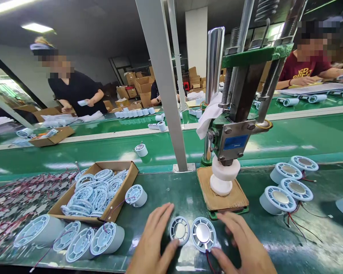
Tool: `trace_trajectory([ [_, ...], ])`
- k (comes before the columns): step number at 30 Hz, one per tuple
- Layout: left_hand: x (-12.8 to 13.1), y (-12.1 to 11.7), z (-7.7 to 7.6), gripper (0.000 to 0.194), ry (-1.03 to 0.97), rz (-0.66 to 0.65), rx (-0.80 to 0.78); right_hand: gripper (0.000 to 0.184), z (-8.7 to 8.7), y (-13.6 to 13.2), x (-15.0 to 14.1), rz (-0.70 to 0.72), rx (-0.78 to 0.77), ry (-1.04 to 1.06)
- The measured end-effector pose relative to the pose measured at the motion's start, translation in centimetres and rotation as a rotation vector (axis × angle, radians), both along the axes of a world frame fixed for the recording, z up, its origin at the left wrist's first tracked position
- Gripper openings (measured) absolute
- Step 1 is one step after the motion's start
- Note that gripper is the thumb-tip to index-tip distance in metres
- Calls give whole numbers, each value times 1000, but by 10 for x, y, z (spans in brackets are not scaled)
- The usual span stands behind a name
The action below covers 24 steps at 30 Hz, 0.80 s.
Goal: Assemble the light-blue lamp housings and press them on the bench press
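On the green bench before me lie two round light-blue parts side by side. The left one is a spoked ring cover (179, 229), and the right one is a round housing (203, 233) with a silver disc in its centre and a red and black wire trailing toward me. My left hand (156, 240) has its fingers stretched out along the cover's left side, its thumb at the cover's lower edge. Beside the housing, my right hand (242, 243) is spread, fingers apart, its thumb close to the wire. Just behind stands a hand press (231, 140) with white round pads over a brown board (202, 182).
At left a cardboard box (135, 171) holds light-blue rings, with several cylindrical housings (107, 238) around it and wired metal pieces (25, 196) beyond. Several wired housings (278, 198) stand at right. A grey post (165, 76) rises behind; co-workers sit across the green belt (103, 148).
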<state>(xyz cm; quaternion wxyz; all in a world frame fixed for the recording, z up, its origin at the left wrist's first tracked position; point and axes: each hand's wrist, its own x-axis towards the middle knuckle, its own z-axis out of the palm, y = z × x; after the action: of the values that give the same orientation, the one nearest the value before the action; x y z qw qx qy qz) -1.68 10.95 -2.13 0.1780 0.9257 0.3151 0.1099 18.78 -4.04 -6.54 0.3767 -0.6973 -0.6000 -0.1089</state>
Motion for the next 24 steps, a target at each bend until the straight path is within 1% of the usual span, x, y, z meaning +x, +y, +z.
trace_trajectory([
  [1, -2, -2, -9, 69, 12, -15, 23, 49, 5, 5, 3, 45, 12, 3],
  [2, -2, -5, -17, 73, 22, -26, 45, 54, 8, 10, 4, 88, 24, 15],
  [4, 3, -11, -27, 77, 36, -18, 76, 52, 11, 19, 2, 152, 47, 62],
  [5, 7, -14, -29, 76, 37, 17, 85, 49, 11, 22, 0, 170, 63, 83],
  [8, 18, -19, -25, 69, 0, 136, 98, 44, 9, 23, -3, 199, 106, 127],
  [10, 19, -20, -21, 67, -31, 137, 80, 43, 8, 19, 2, 224, 111, 127],
  [11, 19, -20, -20, 70, -44, 104, 64, 41, 9, 17, 6, 241, 109, 121],
  [13, 17, -20, -20, 82, -68, 53, 36, 39, 10, 11, 14, 271, 95, 106],
  [14, 16, -20, -21, 87, -75, 57, 38, 39, 11, 8, 17, 281, 83, 103],
  [16, 17, -18, -27, 90, -73, 116, 72, 42, 10, 5, 21, 295, 66, 104],
  [17, 19, -17, -30, 87, -67, 154, 93, 46, 8, 4, 20, 291, 53, 109],
  [19, 24, -13, -33, 67, -70, 220, 117, 52, 3, 5, 16, 254, 30, 117],
  [21, 29, -10, -31, 49, -109, 272, 78, 53, -6, 9, 8, 193, 14, 124],
  [22, 30, -10, -27, 46, -149, 283, 28, 53, -10, 12, 3, 167, 19, 127],
  [23, 31, -10, -22, 48, -199, 275, -37, 54, -14, 15, -1, 150, 35, 124],
  [24, 31, -11, -15, 53, -246, 237, -103, 55, -16, 17, -5, 138, 55, 121],
])
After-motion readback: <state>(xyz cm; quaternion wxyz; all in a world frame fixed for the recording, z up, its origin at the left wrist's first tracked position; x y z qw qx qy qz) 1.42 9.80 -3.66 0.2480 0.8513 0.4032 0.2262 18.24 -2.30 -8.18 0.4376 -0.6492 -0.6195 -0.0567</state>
